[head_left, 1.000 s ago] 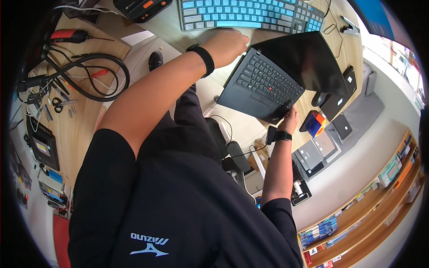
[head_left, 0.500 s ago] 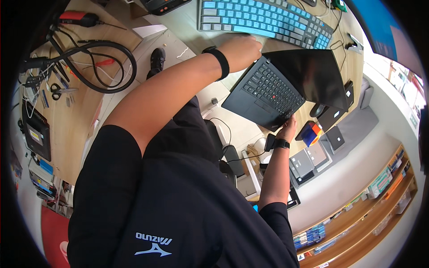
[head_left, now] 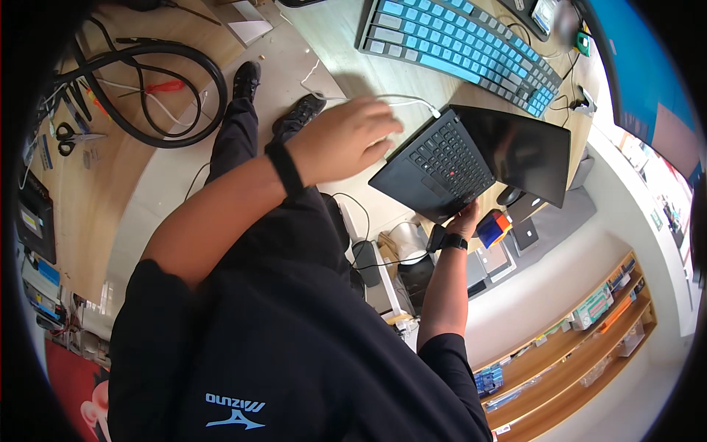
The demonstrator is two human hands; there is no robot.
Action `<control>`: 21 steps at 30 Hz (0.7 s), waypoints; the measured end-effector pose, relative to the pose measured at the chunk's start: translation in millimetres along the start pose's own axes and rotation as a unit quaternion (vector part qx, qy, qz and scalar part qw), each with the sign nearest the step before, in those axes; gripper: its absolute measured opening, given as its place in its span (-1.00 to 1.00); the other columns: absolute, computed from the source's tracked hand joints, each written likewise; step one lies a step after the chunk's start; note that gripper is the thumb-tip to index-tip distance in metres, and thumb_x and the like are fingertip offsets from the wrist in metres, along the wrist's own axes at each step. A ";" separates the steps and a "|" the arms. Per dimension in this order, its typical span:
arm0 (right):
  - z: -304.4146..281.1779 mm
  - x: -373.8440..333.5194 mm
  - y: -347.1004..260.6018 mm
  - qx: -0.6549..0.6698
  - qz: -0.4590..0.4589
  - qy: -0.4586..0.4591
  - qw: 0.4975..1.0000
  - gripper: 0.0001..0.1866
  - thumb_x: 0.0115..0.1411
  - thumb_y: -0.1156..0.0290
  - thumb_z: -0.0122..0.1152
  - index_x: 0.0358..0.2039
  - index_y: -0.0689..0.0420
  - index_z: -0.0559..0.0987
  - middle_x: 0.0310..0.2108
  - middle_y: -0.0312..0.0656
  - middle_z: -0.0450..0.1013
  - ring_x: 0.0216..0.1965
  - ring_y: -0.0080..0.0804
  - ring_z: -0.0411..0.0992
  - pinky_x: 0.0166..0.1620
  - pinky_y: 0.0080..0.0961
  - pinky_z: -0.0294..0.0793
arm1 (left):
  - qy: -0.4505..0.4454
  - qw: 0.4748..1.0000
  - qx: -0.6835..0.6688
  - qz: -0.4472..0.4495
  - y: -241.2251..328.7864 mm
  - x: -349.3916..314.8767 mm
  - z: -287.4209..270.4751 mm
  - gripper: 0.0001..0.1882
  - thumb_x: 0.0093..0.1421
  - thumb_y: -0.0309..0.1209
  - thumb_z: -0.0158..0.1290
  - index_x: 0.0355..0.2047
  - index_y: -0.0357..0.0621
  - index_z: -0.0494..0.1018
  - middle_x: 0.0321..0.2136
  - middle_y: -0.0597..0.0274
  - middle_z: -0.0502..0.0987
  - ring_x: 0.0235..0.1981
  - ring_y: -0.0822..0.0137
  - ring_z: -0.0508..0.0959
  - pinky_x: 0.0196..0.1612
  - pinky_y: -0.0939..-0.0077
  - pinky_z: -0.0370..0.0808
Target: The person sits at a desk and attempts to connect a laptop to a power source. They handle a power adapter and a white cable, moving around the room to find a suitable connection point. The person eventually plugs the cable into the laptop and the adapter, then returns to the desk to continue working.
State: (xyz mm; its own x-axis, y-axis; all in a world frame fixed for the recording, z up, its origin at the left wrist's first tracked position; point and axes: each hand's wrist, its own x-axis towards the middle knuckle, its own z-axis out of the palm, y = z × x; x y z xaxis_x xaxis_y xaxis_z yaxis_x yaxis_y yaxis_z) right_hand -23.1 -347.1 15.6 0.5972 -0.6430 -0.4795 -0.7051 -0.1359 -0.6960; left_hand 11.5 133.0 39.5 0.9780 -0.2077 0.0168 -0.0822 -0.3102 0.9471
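A black laptop (head_left: 431, 186) is unfolded and tilted, its dark screen leaning away to the right. My right hand (head_left: 465, 219) grips its lower right edge, with the fingers partly hidden beneath. A white cable (head_left: 405, 97) runs to a plug at the laptop's upper left edge. To the left of that edge, my left hand (head_left: 350, 140) hovers apart from the laptop, slightly blurred. Its fingers are stretched out and nothing shows in them.
Beyond the laptop lies a blue and grey keyboard (head_left: 471, 44) on the wooden desk. A monitor (head_left: 648, 81) stands at far right, and a colourful cube (head_left: 493, 228) sits near my right wrist. Scissors (head_left: 68, 138) and a thick black cable (head_left: 217, 77) rest on the left table.
My left hand has drawn back left and down from the laptop's edge, where the plugged white cable now shows. My right hand keeps hold of the laptop. The whole view has shifted somewhat.
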 end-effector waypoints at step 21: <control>6.3 -0.4 -10.4 -0.007 0.030 0.040 0.999 -0.68 0.28 -0.06 0.27 -0.39 -0.13 0.48 -0.53 -0.54 0.28 -0.45 -0.64 0.29 -0.29 -0.56 0.23 | -0.160 0.975 -0.132 -0.081 -29.9 -88.8 33.0 -0.85 0.30 -0.35 0.09 -0.25 -0.16 0.56 -0.32 0.15 0.56 -0.19 0.07 0.55 -0.06 0.20 0.49</control>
State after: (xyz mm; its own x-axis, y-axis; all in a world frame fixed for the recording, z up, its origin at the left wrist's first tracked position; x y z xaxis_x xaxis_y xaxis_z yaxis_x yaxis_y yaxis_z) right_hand -13.6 -340.6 19.8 0.5215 -0.7090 -0.4747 -0.7438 -0.1052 -0.6600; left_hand -79.2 130.1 -0.9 0.8610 -0.4673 -0.2008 0.1621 -0.1220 0.9792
